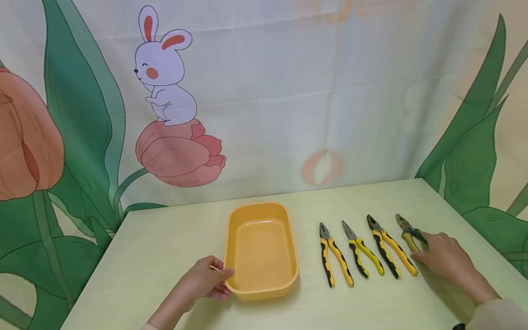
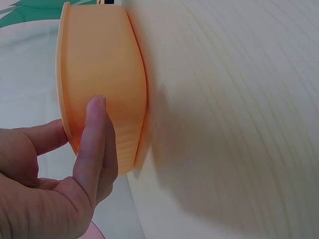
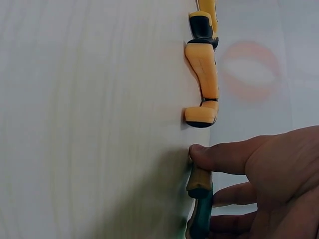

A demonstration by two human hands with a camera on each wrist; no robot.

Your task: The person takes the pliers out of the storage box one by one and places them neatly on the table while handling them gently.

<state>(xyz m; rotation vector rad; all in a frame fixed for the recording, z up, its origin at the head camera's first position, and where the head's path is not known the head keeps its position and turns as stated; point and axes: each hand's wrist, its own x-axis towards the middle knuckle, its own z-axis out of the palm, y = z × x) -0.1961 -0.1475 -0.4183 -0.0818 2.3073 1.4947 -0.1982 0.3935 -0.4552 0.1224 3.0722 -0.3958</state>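
A yellow-orange plastic tray (image 1: 260, 252) lies on the table with nothing in it. My left hand (image 1: 202, 279) pinches its near left corner, thumb over the rim and fingers against the outer wall. In the left wrist view, the fingers lie along the tray's side (image 2: 104, 55). At the far right of a row of pliers, my right hand (image 1: 447, 256) grips the handles of worn pliers (image 1: 409, 239), one handle tan and the other dark green. The right wrist view shows my thumb on the tan handle (image 3: 199, 181) and fingers by the green one.
Between tray and right hand lie yellow-and-black combination pliers (image 1: 325, 231), needle-nose pliers (image 1: 350, 233) and larger yellow-and-black pliers (image 1: 375, 224), jaws pointing away. Behind the pale table (image 1: 165, 238) hangs a printed curtain (image 1: 264, 91) with a rabbit and tulips.
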